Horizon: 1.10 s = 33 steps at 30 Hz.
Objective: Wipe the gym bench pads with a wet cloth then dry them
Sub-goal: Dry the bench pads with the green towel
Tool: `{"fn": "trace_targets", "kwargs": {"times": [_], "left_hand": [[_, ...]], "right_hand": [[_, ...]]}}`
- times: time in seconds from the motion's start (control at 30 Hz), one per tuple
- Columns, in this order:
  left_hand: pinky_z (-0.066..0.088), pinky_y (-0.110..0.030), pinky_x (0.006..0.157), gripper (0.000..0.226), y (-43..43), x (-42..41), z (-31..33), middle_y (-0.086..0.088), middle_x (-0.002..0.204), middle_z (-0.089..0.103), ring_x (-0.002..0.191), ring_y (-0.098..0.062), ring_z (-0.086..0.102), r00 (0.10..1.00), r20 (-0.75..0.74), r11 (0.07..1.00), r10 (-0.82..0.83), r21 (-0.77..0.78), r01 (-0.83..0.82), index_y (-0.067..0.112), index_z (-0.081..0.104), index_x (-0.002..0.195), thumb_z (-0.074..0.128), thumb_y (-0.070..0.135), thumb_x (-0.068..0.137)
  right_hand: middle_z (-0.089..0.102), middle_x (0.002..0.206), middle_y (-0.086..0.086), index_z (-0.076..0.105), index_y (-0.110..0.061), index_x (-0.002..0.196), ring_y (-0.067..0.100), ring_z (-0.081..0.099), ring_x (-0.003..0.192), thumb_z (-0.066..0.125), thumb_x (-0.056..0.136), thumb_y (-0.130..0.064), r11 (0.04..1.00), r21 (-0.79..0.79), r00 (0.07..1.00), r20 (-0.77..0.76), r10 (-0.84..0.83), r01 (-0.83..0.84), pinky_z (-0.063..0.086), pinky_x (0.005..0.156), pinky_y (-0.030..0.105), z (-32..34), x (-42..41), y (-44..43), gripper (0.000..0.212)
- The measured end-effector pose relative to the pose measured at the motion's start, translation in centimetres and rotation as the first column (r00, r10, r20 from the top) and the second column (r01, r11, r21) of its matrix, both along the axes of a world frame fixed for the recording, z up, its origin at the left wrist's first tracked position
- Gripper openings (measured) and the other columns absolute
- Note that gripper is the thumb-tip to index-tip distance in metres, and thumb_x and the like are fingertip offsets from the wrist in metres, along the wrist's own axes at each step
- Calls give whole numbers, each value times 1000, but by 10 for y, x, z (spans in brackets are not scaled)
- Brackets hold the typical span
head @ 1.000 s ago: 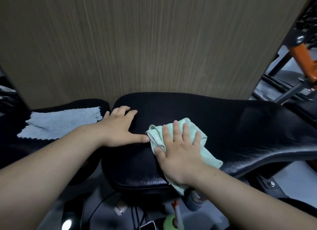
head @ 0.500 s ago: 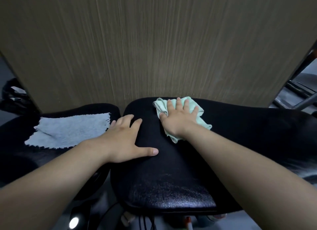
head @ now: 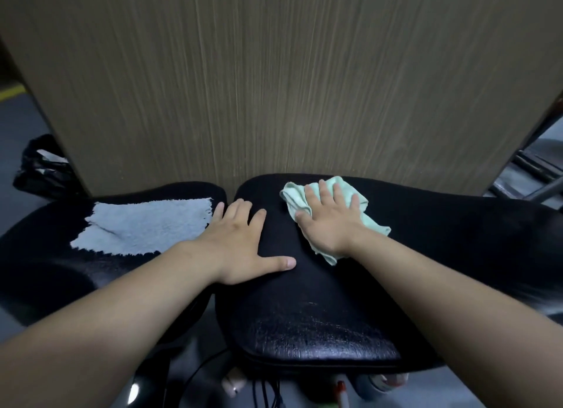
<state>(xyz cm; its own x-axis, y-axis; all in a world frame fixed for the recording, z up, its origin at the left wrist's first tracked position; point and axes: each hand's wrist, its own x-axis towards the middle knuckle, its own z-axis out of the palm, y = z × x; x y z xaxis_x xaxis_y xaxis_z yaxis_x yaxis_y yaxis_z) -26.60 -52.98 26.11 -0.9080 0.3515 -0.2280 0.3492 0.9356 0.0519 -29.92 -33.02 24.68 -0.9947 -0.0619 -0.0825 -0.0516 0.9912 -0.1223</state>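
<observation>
A long black bench pad point(head: 304, 310) fills the middle and right of the head view. My right hand point(head: 330, 221) lies flat with fingers spread on a pale green cloth point(head: 370, 221), pressing it onto the pad's far part near the wall. My left hand point(head: 243, 243) rests flat on the same pad's left edge, thumb stretched out to the right. A second black pad point(head: 45, 255) lies to the left, and a light grey cloth point(head: 143, 224) is spread on it, just left of my left fingers.
A wood-grain wall panel point(head: 274, 81) rises right behind the pads. A black bag point(head: 39, 170) sits on the floor at far left. Metal gym frame parts point(head: 530, 176) show at far right. Cables and small items lie on the floor under the pad's near end.
My right hand slid the green cloth from the pad's near part to its far part by the wall, and has held there over the last half second. My left hand stayed put.
</observation>
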Motion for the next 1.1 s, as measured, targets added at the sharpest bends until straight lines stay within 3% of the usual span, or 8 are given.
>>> {"fn": "trace_targets", "kwargs": {"times": [0.23,0.37,0.47,0.7,0.8,0.93,1.1], "left_hand": [[-7,-56,120,119,-14,8,4,-8,165,-3,151,-22,-16,997,-57,999,-47,-14,46,16,1,158,25,93,71],[-9,-59,119,120,-29,11,9,-6,165,-4,151,-21,-17,996,-71,998,-57,-5,57,21,4,158,20,94,65],[-9,-61,118,117,-42,13,10,-2,165,-4,151,-20,-16,995,-73,997,-70,12,71,28,10,157,22,96,63],[0,-62,119,110,-69,11,8,1,164,2,151,-16,-6,998,-64,998,-23,48,26,40,21,153,28,99,59],[2,-59,120,109,-75,11,4,1,165,3,151,-15,-4,999,-33,998,-3,57,5,44,16,153,28,99,60],[2,-59,120,114,-76,12,1,2,164,4,150,-14,-5,999,-32,999,-13,46,14,44,11,154,16,101,55],[0,-59,120,113,-76,13,1,3,164,1,150,-14,-7,1000,-28,999,-10,35,11,43,8,155,16,99,57]], "right_hand": [[-24,162,-3,-12,-31,156,20,-30,146,14,98,-57,993,-10,993,39,114,-114,-17,118,51,3,96,2,69],[-28,160,-1,-18,-32,153,22,-34,144,-1,84,-64,990,21,990,50,135,-136,-19,117,52,2,134,-17,79],[-28,160,2,-20,-34,152,26,-34,144,1,85,-63,993,44,994,40,105,-106,-19,116,54,-2,139,-30,76],[-19,163,-3,-8,-46,153,24,-25,148,14,88,-71,994,9,994,16,107,-107,-14,117,56,0,103,-38,73],[-13,164,-7,0,-50,152,21,-20,149,23,92,-71,992,-29,992,-5,125,-125,-12,118,56,2,69,-36,68],[-7,165,-10,7,-53,151,19,-15,151,25,91,-72,984,-55,985,-22,170,-171,-12,118,55,2,24,-28,66],[-2,165,-11,11,-52,151,18,-12,151,26,91,-72,985,-33,986,-12,169,-169,-9,117,58,6,-37,-13,65]]}}
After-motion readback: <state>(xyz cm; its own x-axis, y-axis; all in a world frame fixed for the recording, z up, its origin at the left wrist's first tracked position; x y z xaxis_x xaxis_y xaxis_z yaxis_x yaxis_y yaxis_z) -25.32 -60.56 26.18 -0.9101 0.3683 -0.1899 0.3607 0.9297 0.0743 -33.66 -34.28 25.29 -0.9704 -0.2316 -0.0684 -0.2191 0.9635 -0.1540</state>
